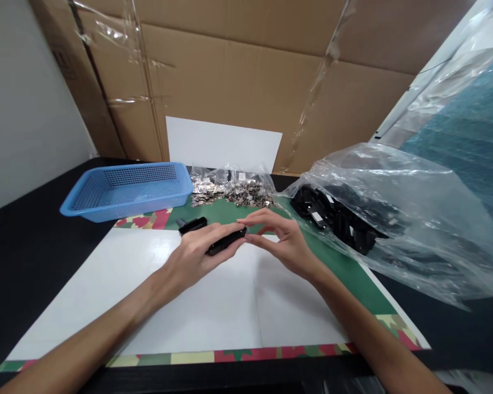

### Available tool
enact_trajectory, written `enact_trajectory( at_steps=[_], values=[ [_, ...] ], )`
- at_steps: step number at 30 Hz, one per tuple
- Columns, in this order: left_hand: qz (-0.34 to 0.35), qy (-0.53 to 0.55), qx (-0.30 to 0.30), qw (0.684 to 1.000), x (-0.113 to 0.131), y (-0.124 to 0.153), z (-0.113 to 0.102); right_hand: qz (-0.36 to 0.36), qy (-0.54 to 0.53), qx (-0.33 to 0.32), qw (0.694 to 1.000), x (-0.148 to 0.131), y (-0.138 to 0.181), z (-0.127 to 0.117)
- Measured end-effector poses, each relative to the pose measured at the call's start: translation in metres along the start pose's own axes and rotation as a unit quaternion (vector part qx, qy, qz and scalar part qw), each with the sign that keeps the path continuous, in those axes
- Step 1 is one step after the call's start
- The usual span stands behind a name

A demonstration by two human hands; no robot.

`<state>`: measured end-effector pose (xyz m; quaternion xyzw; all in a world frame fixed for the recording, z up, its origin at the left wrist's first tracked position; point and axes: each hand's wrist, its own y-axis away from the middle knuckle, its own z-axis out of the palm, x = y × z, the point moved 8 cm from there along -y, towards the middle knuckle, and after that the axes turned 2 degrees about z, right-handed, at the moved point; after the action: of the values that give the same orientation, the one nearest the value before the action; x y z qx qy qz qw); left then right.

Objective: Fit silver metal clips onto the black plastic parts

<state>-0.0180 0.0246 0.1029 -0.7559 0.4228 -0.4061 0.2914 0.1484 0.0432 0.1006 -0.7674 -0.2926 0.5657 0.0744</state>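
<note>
Left hand [193, 257] grasps a slim black plastic bar [225, 242] just above the white sheet [189, 306]. Right hand [283, 241] pinches its near end, it seems. It looks light, rigid and smooth, best gripped along its long sides.

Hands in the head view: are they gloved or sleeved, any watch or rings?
No. The left hand and right hand are bare, ungloved. The left forearm and right forearm show no sleeve down to the picture's bottom edge. No watch, band or ring shows on the wrists or visible fingers.
</note>
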Motion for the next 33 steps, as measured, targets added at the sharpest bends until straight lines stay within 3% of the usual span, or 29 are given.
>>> enact_trajectory(
  at_steps=[18, 27, 33],
  values=[
    [-0.002, 0.019, 0.024, 1.0, 0.003, -0.003, -0.0032, 0.02, -0.01, -0.001, 1.0, 0.0003, 0.0, 0.0001],
    [-0.004, 0.021, 0.008, 1.0, 0.004, -0.0044, -0.002, 0.016, -0.013, -0.005, 1.0, 0.0024, 0.0007, 0.0006],
    [-0.043, 0.04, 0.002, 0.998, -0.0031, -0.0045, -0.0003, 0.001, 0.007, 0.01, 1.0, 0.002, 0.001, 0.0021]
  ],
)
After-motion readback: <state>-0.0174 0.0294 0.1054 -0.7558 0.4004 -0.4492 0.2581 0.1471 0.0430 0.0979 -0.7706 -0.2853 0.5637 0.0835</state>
